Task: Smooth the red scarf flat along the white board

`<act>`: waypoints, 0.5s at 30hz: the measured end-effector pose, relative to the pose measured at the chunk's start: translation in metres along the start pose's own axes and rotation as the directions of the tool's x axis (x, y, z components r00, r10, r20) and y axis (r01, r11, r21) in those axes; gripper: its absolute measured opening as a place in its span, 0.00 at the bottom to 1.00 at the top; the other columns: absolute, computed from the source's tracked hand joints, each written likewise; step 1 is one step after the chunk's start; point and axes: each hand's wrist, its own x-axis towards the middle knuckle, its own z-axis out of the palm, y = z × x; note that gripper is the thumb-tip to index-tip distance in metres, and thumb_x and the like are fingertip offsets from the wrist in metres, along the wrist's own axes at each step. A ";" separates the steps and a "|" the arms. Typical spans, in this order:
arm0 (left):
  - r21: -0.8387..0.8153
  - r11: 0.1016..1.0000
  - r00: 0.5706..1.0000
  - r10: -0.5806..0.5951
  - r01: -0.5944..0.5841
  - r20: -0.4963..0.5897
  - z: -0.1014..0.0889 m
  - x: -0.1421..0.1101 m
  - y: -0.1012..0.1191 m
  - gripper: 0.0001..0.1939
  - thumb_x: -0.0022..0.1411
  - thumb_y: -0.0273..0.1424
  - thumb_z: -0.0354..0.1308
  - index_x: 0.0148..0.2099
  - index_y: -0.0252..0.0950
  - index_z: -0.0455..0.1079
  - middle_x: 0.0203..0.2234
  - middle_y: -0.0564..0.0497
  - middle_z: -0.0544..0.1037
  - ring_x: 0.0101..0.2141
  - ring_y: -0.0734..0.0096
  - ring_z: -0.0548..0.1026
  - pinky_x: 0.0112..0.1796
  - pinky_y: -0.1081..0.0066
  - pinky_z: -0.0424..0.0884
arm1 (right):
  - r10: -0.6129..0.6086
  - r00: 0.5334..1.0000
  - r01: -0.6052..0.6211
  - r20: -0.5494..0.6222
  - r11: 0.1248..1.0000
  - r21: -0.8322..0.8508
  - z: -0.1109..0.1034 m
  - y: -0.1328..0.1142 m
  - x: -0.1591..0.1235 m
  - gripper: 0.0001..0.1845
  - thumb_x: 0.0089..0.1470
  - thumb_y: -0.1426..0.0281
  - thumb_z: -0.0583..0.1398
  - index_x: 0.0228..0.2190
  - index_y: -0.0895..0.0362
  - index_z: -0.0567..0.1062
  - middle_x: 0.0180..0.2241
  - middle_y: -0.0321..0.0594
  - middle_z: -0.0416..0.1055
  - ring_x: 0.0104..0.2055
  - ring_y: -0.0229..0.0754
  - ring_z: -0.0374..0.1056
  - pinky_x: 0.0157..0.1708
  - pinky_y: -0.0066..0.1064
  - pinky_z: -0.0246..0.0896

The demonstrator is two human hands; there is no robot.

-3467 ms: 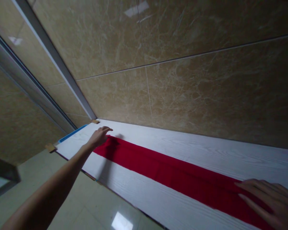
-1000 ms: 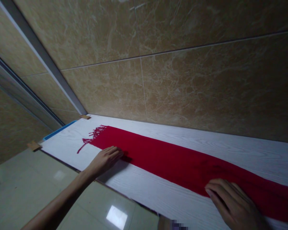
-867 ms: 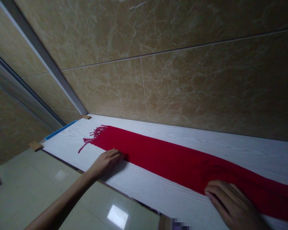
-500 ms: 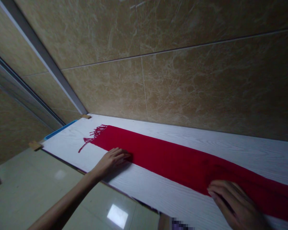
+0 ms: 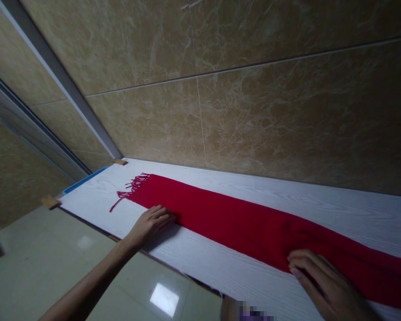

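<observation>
A long red scarf [image 5: 234, 218] with a tasselled far-left end lies stretched along a white wood-grain tabletop [image 5: 200, 247]. My left hand [image 5: 157, 220] is at its near edge, not far from the tassels, with bent fingers closed on the cloth. Further right, my right hand [image 5: 324, 276] pinches the same near edge between thumb and fingers. Shallow creases run through the cloth beside that hand. The fingertips of both hands are partly hidden, and the scarf's right end runs out of view.
A tan marbled tile wall [image 5: 254, 120] rises along the table's back edge. Wooden pieces [image 5: 51, 202] stick out at the left corners, with a blue rim [image 5: 83, 180] between them. Shiny floor tiles [image 5: 96, 263] lie below the near edge.
My left hand has shifted slightly to the left along the scarf's near edge. My right hand stays at nearly the same spot, and the scarf lies almost unchanged.
</observation>
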 end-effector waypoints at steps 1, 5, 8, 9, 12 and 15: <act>0.005 1.000 1.000 0.008 -0.008 0.007 0.000 0.000 0.001 0.14 0.80 0.34 0.50 0.52 0.39 0.77 0.43 0.48 0.83 0.40 0.68 0.78 0.41 0.68 0.72 | -0.003 1.000 0.003 0.001 1.000 -0.011 0.001 0.000 0.000 0.11 0.67 0.69 0.54 0.38 0.48 0.77 0.33 0.31 0.80 0.33 0.39 0.79 0.33 0.25 0.75; 0.013 1.000 1.000 0.026 -0.026 0.016 0.002 0.000 0.003 0.14 0.80 0.33 0.48 0.51 0.38 0.76 0.44 0.47 0.83 0.43 0.68 0.79 0.43 0.67 0.71 | -0.030 0.999 0.030 -0.012 0.998 -0.057 0.002 0.001 -0.001 0.12 0.68 0.69 0.53 0.38 0.49 0.76 0.33 0.31 0.80 0.33 0.39 0.80 0.33 0.26 0.75; 0.010 0.998 0.998 0.060 -0.060 -0.003 0.002 0.001 0.004 0.14 0.80 0.33 0.48 0.51 0.36 0.75 0.44 0.48 0.83 0.43 0.69 0.80 0.43 0.68 0.71 | -0.051 0.999 0.051 -0.002 0.995 -0.080 0.002 0.002 -0.003 0.12 0.68 0.69 0.53 0.38 0.50 0.77 0.34 0.33 0.81 0.34 0.40 0.80 0.35 0.27 0.76; 0.013 0.998 0.998 0.069 -0.069 -0.011 0.002 0.001 0.004 0.14 0.80 0.33 0.48 0.51 0.36 0.75 0.44 0.48 0.83 0.42 0.69 0.80 0.43 0.68 0.71 | -0.068 0.998 0.068 -0.004 0.994 -0.090 0.001 0.002 -0.004 0.13 0.69 0.69 0.53 0.39 0.50 0.78 0.34 0.33 0.81 0.35 0.39 0.80 0.35 0.27 0.75; 0.012 0.996 0.996 0.086 -0.086 -0.011 0.001 0.001 0.003 0.14 0.81 0.33 0.47 0.52 0.36 0.74 0.43 0.48 0.83 0.40 0.69 0.80 0.42 0.68 0.71 | -0.125 0.992 0.124 0.002 0.985 -0.123 0.000 0.004 -0.005 0.15 0.70 0.69 0.52 0.39 0.52 0.79 0.36 0.34 0.82 0.35 0.39 0.81 0.36 0.27 0.75; -0.002 0.996 0.995 0.094 -0.094 0.009 -0.001 0.004 0.002 0.14 0.80 0.32 0.47 0.52 0.36 0.75 0.43 0.48 0.83 0.39 0.69 0.80 0.41 0.69 0.72 | -0.165 0.986 0.167 0.030 0.975 -0.146 -0.003 0.004 -0.004 0.20 0.72 0.68 0.50 0.36 0.52 0.81 0.35 0.35 0.82 0.35 0.39 0.81 0.36 0.28 0.75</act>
